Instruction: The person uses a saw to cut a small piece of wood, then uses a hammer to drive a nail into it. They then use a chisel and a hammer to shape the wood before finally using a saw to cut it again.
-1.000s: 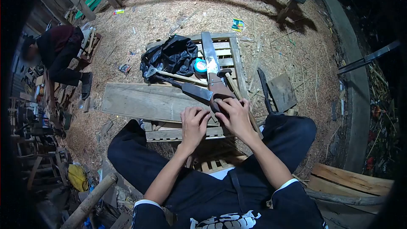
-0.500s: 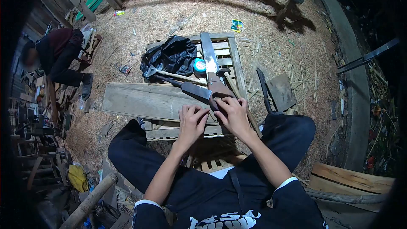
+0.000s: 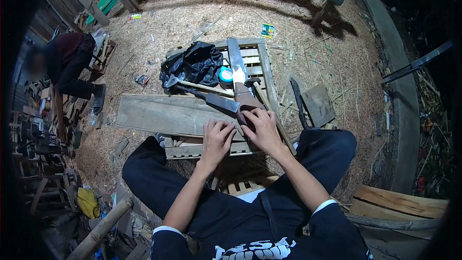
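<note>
My left hand (image 3: 217, 139) is closed, fingertips pressed together, over the right end of a flat wooden board (image 3: 159, 114). Beside it, my right hand (image 3: 262, 129) has its fingers curled at the brown handle of a handsaw (image 3: 236, 62). Whatever lies between the fingertips of either hand is too small or hidden to make out. The broad blade of a cleaver-like knife (image 3: 222, 103) points at the saw handle. A hammer (image 3: 262, 97) with a wooden handle slants past my right hand. All of these rest on a slatted wooden pallet (image 3: 270, 74).
A black plastic bag (image 3: 195, 65) and a round blue container (image 3: 225, 75) sit on the pallet. To the right lie a dark sheathed tool (image 3: 298, 101) and a square wooden piece (image 3: 319, 106). Another person (image 3: 72, 62) bends over at the left. Shavings cover the ground (image 3: 183, 14).
Both hands stay almost in place, with only slight shifts of the fingers. The tools have not moved; the view has tilted very slightly.
</note>
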Available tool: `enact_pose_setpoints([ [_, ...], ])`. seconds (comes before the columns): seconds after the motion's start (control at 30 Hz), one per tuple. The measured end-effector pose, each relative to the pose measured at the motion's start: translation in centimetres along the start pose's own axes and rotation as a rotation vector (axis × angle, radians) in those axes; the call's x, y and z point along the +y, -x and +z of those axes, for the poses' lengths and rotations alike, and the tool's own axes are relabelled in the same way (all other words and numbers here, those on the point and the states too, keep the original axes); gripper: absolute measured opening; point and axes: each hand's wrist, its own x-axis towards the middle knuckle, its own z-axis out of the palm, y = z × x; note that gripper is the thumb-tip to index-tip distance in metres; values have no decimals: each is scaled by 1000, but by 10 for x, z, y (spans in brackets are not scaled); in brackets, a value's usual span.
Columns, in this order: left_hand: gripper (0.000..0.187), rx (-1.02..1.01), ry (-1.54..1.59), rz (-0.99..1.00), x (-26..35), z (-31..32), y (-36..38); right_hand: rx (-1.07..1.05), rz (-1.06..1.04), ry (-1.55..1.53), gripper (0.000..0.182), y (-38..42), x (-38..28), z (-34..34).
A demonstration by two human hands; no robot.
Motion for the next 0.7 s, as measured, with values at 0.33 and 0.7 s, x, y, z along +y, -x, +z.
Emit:
enact_pose_setpoints([
  [0.33,21,60,-126,125,-2,-4,1,-36,78,-152,44,-9,-9,9],
  [0.7,21,114,-148,77,1,-1,2,41,237,-367,34,-12,-22,-2],
])
